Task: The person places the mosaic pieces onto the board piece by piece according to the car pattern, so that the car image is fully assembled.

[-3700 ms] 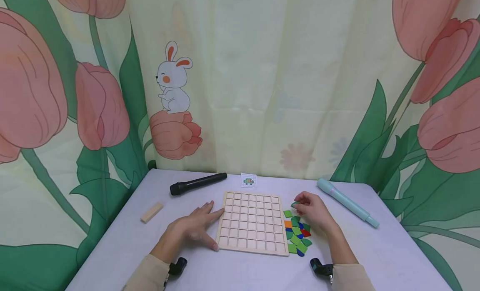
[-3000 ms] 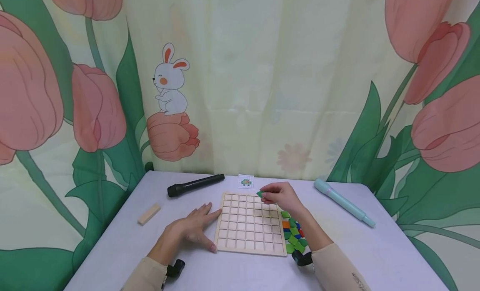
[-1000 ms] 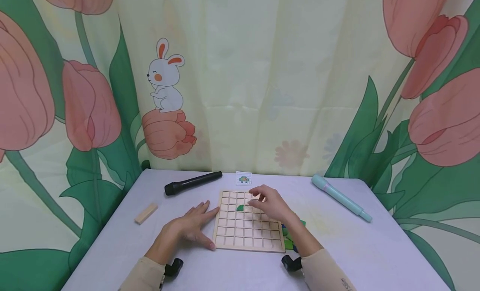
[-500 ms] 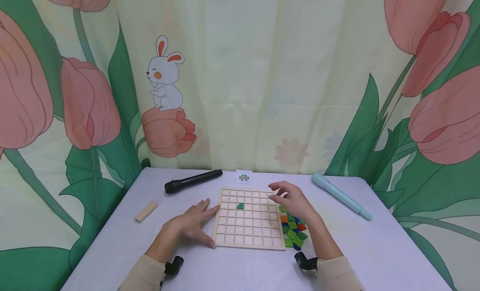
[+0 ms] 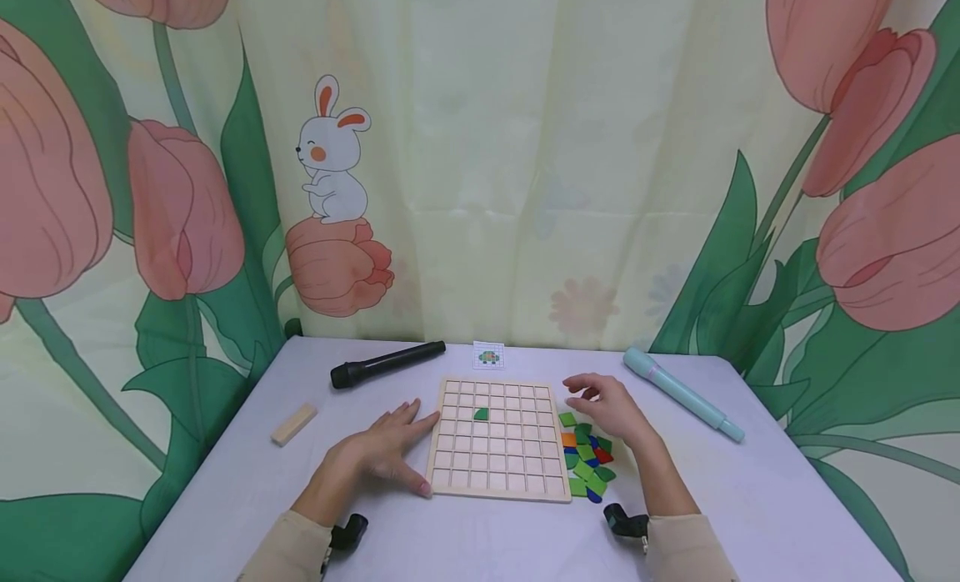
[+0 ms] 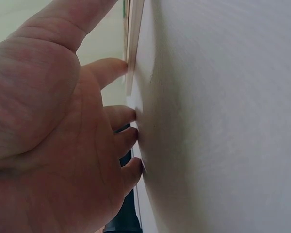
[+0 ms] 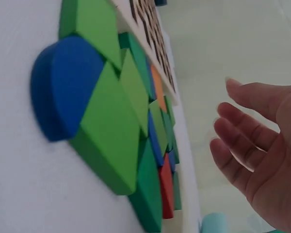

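Note:
A wooden grid board lies on the white table, and one dark green quarter-round tile sits in a cell of its upper left part. My left hand is spread at the board's left edge; in the left wrist view its fingertips touch the tabletop and one finger meets the board's side. Above the pile of coloured tiles, right of the board, hovers my right hand. Its fingers are loosely bent and hold nothing. The right wrist view shows green, blue, red and orange tiles beside that hand.
A small picture card lies behind the board. A black microphone-like stick is at the back left, a wooden block at the left. At the right lies a light blue tube-shaped object. A printed curtain hangs behind the table.
My right hand carried a green tile from the pile to the board, let it go in a cell, then moved back right above the pile. My left hand has stayed at the board's edge.

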Demonstrator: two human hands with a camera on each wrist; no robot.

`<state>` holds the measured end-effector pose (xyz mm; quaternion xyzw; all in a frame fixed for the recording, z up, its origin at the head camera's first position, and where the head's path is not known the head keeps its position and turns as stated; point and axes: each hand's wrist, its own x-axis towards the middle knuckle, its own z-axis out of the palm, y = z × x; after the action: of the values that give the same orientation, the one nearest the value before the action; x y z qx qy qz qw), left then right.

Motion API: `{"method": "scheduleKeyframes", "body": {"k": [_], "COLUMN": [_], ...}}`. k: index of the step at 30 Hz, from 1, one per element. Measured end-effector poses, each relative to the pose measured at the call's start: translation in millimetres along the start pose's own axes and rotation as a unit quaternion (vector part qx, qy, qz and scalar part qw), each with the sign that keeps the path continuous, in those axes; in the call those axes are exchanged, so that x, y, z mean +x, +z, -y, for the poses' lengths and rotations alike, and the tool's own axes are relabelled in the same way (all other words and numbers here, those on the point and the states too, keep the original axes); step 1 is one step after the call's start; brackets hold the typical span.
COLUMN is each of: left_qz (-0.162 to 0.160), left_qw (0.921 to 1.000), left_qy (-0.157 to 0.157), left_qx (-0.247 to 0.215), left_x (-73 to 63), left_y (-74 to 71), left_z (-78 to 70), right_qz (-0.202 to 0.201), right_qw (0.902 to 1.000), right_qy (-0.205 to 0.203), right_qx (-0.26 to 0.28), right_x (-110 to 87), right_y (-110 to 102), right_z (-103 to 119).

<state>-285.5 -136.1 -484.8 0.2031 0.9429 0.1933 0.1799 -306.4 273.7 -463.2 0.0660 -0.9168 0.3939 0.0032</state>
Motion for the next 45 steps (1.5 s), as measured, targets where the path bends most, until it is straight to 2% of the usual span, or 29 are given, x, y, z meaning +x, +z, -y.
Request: {"method": "scheduleKeyframes", "body": {"k": [8, 12, 19, 25, 33, 45], "left_qz": [0.001, 0.000, -0.003, -0.004, -0.002, -0.001], "left_qw": [1.0000, 1.0000, 0.9999, 0.9998, 0.9999, 0.9999], "left_qy": [0.002, 0.005, 0.011, 0.019, 0.013, 0.011], "left_qx": [-0.004, -0.003, -0.001, -0.002, 0.002, 0.003], "left_x": [-3.0, -2.8, -2.8, -3.9, -4.2, -4.9], "left_y": [-2.3, -0.6, 2.0, 1.9, 0.5, -2.0], "left_z": [-4.8, -5.8, -3.9, -5.0, -4.4, -2.8], "right_qz": [0.041, 0.048, 0.057, 0.046, 0.026, -0.015], "right_qw": [0.9985, 0.9972, 0.9957, 0.9958, 0.9979, 0.9987], "right_qy": [0.035, 0.053, 0.062, 0.068, 0.040, 0.023], "right_qx": [-0.012, -0.023, -0.038, -0.039, -0.043, 0.043], "right_x": [0.9, -0.1, -1.4, 0.3, 2.1, 0.5], "right_y": [6.8, 9.5, 15.5, 18.3, 19.0, 12.5], "right_z": [-11.8, -15.2, -16.0, -17.4, -14.9, -5.1]}}
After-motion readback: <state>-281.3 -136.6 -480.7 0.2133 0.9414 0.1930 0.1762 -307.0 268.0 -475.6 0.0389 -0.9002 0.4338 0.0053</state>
